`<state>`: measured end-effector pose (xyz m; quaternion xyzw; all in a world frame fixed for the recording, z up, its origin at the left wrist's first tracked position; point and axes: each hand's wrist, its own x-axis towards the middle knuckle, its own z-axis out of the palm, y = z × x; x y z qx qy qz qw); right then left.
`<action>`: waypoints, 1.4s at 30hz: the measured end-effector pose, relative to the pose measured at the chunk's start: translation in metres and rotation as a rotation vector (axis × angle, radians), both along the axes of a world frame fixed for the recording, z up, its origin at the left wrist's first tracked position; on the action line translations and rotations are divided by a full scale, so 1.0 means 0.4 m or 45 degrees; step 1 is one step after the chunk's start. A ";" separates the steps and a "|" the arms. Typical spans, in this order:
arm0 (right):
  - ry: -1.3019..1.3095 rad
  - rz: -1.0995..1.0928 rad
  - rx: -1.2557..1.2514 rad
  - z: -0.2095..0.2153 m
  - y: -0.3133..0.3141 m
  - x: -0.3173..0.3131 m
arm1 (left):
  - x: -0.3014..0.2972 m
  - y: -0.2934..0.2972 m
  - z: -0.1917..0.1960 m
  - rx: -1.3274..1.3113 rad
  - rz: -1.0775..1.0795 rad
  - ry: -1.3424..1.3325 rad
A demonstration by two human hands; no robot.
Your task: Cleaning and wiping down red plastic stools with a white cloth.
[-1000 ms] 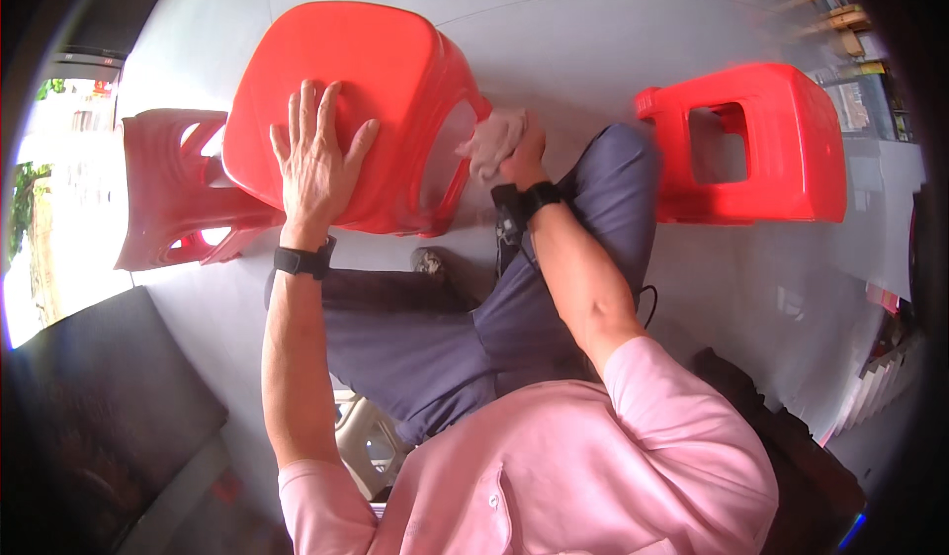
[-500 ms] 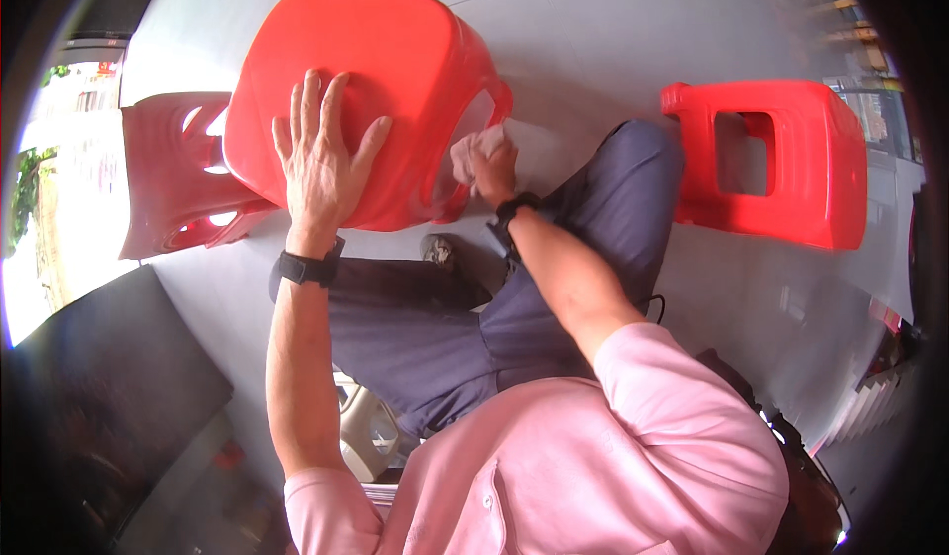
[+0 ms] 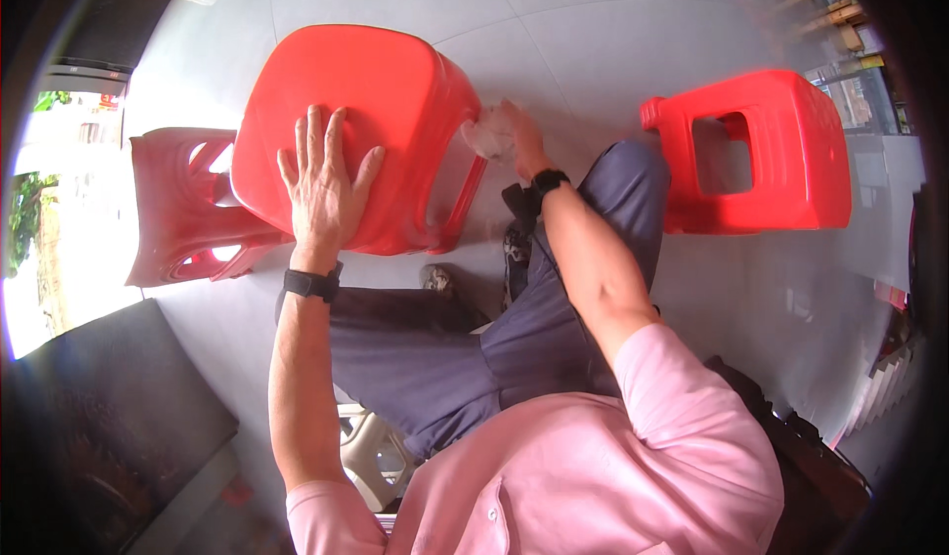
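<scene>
In front of me a red plastic stool (image 3: 336, 76) stands with its smooth seat facing up, tilted a little in view. My left hand (image 3: 324, 184) lies flat on the seat's near part, fingers spread, holding nothing. At the stool's right side, by its leg, my right hand (image 3: 524, 140) grips a pale cloth (image 3: 491, 132). The cloth and the fingers around it are blurred by motion. Dark bands circle both my wrists.
A second red stool (image 3: 806, 155) lies on its side to the right of my knee. Another red stool (image 3: 173, 209) is at the left, also on its side. A beige stool (image 3: 371, 461) shows beneath me. Grey tiled floor (image 3: 593, 36) surrounds these, with a dark panel (image 3: 119, 407) at lower left.
My right hand with the cloth has shifted to the right and slightly up along the stool's side. The left hand stays flat on the seat. The view has shifted slightly.
</scene>
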<state>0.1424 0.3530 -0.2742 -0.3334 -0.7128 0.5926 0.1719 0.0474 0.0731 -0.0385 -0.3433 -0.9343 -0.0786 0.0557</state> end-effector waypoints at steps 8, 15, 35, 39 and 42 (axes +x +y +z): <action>-0.010 0.003 -0.703 0.139 -0.037 -0.054 | 0.001 -0.027 0.005 -0.032 0.017 -0.014; 0.172 -0.005 -0.226 0.266 -0.138 0.001 | 0.001 -0.027 0.001 -0.069 0.039 -0.006; 0.494 -0.093 0.045 0.507 -0.212 -0.106 | 0.008 -0.026 -0.002 -0.062 0.021 0.005; 0.651 -0.151 0.423 0.450 -0.336 -0.036 | 0.007 -0.019 0.007 -0.011 -0.020 -0.030; 0.666 -0.051 0.623 0.444 -0.418 0.056 | 0.001 -0.039 0.005 -0.025 -0.010 0.009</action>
